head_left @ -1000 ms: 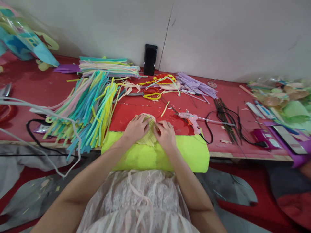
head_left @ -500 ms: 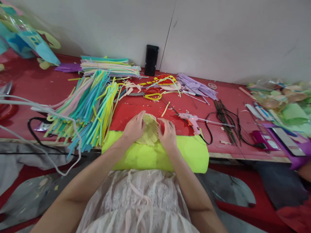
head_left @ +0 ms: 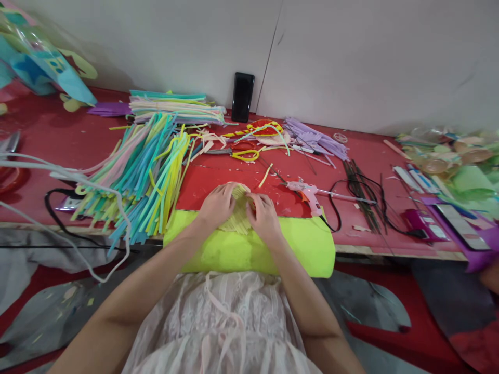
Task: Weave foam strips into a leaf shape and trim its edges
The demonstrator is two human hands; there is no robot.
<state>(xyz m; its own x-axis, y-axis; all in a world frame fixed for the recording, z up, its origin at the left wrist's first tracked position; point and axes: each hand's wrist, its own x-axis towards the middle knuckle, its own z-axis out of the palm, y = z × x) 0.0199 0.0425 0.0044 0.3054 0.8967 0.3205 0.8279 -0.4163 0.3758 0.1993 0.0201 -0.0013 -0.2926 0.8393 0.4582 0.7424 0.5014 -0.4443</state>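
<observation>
A roundish, pale yellow piece covered in narrow parallel strips lies in front of me, partly hidden by both hands. My left hand is closed over its left side, fingers pressed together along the far edge. At the right side, my right hand bends its thumb and fingers in a pinch on the piece's edge. Underneath are a red sheet and a bright yellow-green sheet that hangs over the table edge. A loose pale yellow strip lies just beyond my right hand.
A pink glue gun with a black cord rests to the right. Bundles of coloured foam strips cover the left. Yellow-handled scissors and a phone leaning on the wall are behind. Dark thin sticks lie farther right.
My right hand has shifted slightly left, farther over the pale yellow piece. My left hand has moved a little over it too, its fingers now lower and closer together.
</observation>
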